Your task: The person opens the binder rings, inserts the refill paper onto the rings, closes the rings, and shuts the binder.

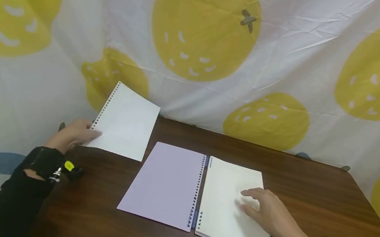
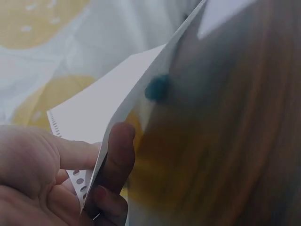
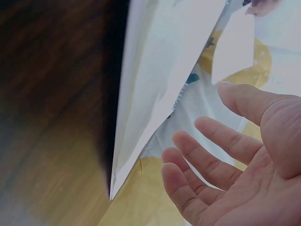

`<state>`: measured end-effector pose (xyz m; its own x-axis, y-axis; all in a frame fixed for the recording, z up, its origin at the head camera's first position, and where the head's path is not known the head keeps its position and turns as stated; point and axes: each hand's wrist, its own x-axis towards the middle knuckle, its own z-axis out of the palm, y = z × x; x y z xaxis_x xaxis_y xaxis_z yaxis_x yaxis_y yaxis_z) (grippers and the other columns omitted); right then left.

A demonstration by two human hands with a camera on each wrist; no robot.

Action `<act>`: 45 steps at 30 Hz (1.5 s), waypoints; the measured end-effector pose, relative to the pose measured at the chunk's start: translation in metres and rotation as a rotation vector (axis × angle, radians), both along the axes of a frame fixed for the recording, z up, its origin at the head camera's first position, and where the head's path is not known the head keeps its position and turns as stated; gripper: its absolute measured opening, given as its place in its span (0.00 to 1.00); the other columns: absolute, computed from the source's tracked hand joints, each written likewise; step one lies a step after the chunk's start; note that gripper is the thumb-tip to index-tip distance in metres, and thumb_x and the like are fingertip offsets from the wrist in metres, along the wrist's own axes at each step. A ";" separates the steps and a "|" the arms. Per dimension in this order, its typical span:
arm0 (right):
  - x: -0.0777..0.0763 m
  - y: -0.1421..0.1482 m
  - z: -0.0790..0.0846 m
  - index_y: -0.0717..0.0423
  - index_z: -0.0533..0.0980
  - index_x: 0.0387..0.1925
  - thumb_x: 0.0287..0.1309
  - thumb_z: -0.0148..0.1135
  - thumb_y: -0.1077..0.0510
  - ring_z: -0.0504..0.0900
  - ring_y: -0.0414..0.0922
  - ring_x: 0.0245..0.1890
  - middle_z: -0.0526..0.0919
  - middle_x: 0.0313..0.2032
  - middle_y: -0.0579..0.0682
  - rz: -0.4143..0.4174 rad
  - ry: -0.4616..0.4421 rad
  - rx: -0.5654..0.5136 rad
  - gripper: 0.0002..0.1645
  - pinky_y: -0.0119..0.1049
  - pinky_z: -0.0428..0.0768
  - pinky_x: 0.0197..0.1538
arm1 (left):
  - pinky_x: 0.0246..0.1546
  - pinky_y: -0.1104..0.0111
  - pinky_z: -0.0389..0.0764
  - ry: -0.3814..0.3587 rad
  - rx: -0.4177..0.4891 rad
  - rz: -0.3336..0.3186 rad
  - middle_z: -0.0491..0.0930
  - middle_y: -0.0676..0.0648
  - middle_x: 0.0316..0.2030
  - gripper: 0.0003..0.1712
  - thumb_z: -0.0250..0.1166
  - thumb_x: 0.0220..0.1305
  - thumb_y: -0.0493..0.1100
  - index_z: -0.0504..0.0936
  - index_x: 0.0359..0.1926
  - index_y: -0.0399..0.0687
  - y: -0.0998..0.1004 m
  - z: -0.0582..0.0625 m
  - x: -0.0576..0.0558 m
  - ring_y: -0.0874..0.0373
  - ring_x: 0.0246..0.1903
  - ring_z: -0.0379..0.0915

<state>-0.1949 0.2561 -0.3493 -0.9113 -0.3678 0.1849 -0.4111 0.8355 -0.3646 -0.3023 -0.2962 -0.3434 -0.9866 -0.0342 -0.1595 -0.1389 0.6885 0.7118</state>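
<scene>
On the left, my left hand (image 1: 78, 132) pinches a white sheet of paper (image 1: 127, 122) by its lower left corner, thumb on one face and fingers behind. A row of punched holes runs down that side of the sheet, which is raised and tilted above the table. In the left wrist view the paper (image 2: 99, 94) passes between thumb and fingers. An open ring-bound notebook lies in the middle, with a lilac cover (image 1: 164, 184) on the left and cream pages (image 1: 227, 194) on the right. Over these pages my right hand (image 1: 271, 211) hovers, fingers spread and holding nothing.
The notebook lies on a dark brown wooden table (image 1: 325, 206). A white curtain with yellow lemon prints (image 1: 204, 29) hangs behind the table and along its left side. Black straps (image 1: 42, 161) circle both wrists.
</scene>
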 end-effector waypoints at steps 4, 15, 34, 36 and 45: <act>0.001 0.001 0.000 0.58 0.82 0.47 0.56 0.70 0.56 0.78 0.55 0.52 0.84 0.47 0.52 -0.008 0.029 -0.002 0.17 0.53 0.74 0.53 | 0.44 0.55 0.71 0.012 0.110 -0.012 0.72 0.31 0.54 0.34 0.57 0.70 0.52 0.66 0.63 0.28 0.020 0.008 0.003 0.42 0.46 0.68; 0.003 0.001 0.002 0.58 0.81 0.49 0.58 0.67 0.54 0.81 0.52 0.44 0.83 0.47 0.51 -0.044 0.022 -0.055 0.18 0.48 0.78 0.44 | 0.43 0.67 0.78 -0.029 0.539 -0.088 0.72 0.35 0.59 0.30 0.56 0.72 0.42 0.62 0.68 0.31 0.099 0.019 0.011 0.53 0.46 0.76; -0.002 -0.004 0.012 0.58 0.77 0.55 0.67 0.58 0.47 0.84 0.44 0.40 0.85 0.41 0.49 -0.086 -0.061 -0.418 0.24 0.39 0.81 0.43 | 0.42 0.62 0.80 -0.122 0.745 -0.262 0.81 0.40 0.49 0.22 0.60 0.68 0.38 0.72 0.61 0.35 0.205 0.025 0.055 0.50 0.43 0.81; -0.004 -0.004 0.014 0.61 0.76 0.55 0.68 0.56 0.48 0.84 0.46 0.40 0.85 0.41 0.53 -0.086 -0.118 -0.498 0.24 0.37 0.81 0.43 | 0.42 0.62 0.80 -0.128 0.749 -0.290 0.81 0.40 0.48 0.22 0.61 0.68 0.38 0.73 0.61 0.35 0.212 0.024 0.056 0.50 0.42 0.81; -0.008 -0.002 0.025 0.68 0.64 0.65 0.63 0.52 0.32 0.83 0.51 0.46 0.79 0.52 0.61 -0.222 -0.407 -0.762 0.47 0.42 0.79 0.49 | 0.42 0.62 0.80 -0.118 0.734 -0.380 0.82 0.41 0.47 0.22 0.61 0.67 0.37 0.73 0.61 0.35 0.242 0.025 0.061 0.50 0.42 0.81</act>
<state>-0.2026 0.2544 -0.3239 -0.9954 -0.0840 -0.0468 0.0144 0.3512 -0.9362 -0.2415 -0.0546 -0.3188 -0.8852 0.4508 -0.1146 -0.0926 0.0706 0.9932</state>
